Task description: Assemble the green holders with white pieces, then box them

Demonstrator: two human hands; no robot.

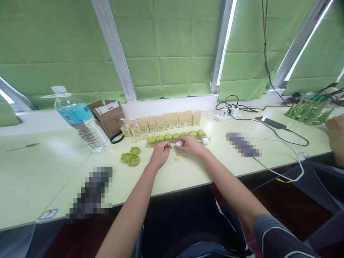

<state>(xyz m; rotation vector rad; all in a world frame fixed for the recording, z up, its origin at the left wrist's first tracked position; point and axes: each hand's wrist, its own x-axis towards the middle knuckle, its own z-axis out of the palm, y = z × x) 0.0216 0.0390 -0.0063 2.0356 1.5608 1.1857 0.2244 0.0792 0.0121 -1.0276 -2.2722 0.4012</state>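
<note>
My right hand [187,144] grips a small white rounded piece [179,143] between thumb and fingers. To its left, my left hand [160,154] hovers just above the table with fingers curled together; whatever might be in them is too small to make out. Behind both hands runs a row of small clear jars with green lids [168,137]. Little yellow loop-shaped pieces [176,158] lie on the table below my right hand. More white pieces [205,141] sit at the row's right end. Several green cup-like parts [133,160] rest left of my left hand.
Small open cartons [168,122] line up behind the jars. A large water bottle [83,122] and a brown cardboard box [107,116] stand left. Right are a power strip [228,116], a phone [271,122] with cables and green strips [309,109]. Another person's hand [335,134] is at far right.
</note>
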